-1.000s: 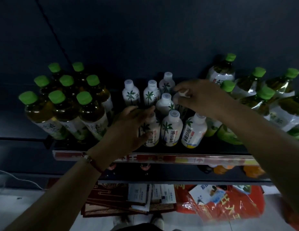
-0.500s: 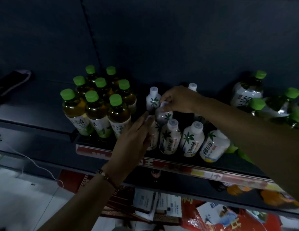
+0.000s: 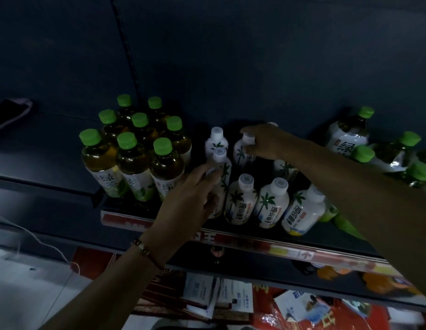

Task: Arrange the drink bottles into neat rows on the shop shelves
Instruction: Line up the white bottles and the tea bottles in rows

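Tea bottles [image 3: 135,148] at centre left are already ranked; the white bottles [image 3: 254,198] at centre remain ragged. One [image 3: 222,173] is gripped by the left hand [image 3: 190,196], another [image 3: 242,151] pinched at its cap by the right hand [image 3: 266,141]; green-capped bottles [image 3: 364,148] at right are judged unsorted.

Green-capped bottle [image 3: 347,136] reads 绿; white bottles' [image 3: 240,201] labels illegible

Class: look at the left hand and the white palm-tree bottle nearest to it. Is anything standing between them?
Nothing visible does. The left hand is already against the near white bottle, fingers on its left side. The green-capped tea bottles stand to the left, outside that gap.
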`<state>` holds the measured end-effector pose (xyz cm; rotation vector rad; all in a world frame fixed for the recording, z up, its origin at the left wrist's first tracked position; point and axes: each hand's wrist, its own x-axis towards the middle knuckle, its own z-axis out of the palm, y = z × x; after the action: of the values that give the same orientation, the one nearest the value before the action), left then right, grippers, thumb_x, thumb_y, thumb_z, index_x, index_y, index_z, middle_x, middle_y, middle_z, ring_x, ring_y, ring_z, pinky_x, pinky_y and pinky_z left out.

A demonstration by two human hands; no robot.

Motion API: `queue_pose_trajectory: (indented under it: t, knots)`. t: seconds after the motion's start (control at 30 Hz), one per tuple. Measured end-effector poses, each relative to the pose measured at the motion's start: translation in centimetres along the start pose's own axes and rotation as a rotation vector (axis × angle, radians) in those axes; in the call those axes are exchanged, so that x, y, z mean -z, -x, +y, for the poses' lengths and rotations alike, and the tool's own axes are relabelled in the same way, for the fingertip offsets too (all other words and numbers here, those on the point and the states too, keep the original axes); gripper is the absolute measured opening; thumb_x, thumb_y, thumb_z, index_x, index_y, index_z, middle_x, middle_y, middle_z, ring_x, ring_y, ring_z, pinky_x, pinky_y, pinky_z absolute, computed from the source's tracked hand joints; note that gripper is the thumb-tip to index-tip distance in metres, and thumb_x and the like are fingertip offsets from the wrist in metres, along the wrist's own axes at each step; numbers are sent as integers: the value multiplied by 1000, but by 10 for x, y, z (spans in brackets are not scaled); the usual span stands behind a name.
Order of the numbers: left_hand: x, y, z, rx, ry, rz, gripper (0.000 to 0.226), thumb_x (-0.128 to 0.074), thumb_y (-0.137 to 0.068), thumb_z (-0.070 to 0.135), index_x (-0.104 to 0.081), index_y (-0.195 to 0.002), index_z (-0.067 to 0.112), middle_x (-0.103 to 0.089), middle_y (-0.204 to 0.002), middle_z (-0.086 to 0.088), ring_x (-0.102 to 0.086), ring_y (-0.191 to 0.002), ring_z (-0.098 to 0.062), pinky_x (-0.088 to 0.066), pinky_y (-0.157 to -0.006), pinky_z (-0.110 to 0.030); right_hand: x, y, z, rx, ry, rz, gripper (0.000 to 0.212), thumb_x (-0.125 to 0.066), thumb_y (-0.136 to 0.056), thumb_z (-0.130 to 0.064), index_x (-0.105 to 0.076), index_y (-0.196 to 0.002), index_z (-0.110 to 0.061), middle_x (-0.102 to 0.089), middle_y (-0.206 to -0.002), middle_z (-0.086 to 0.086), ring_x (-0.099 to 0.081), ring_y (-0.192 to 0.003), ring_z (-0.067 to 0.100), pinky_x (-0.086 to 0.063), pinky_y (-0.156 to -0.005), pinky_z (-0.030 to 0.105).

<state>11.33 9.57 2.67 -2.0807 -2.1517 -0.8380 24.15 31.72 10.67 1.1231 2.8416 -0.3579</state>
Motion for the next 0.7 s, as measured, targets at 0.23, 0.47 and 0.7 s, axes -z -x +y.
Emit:
queue_pose_trajectory:
  t: [0.23, 0.47, 0.7]
  knots:
    - [6, -3, -1, -79, -109, 16, 56, -73, -86, 21, -53, -138, 15, -51, -140, -8, -60, -111, -30, -58, -73, -41, 4, 17, -2, 79, -99, -45, 24, -69, -85, -35, -68, -107, -25, -68, -94, -9, -62, -88, 7, -50, -83, 26]
    - [19, -16, 8, -161, -365, -53, 55, -73, -78, 31, -61, -128, 11, -65, -115, -9, -65, -93, -27, -51, -63, -35, 21, 29, -36, -20, -20, -128, 38, -55, -88, -57, -72, -101, -26, -69, -99, -10, -62, -93, 9, -48, -80, 24]
    - [25, -26, 3, -360, -516, -91, 53, -62, -83, 36, -65, -121, -2, -63, -125, -18, -48, -130, -36, -42, -107, -48, 6, -36, -87, -56, 60, -100, 54, -53, -93, -45, -47, -141, -21, -49, -143, 5, -47, -128, 26, -40, -104, 38]
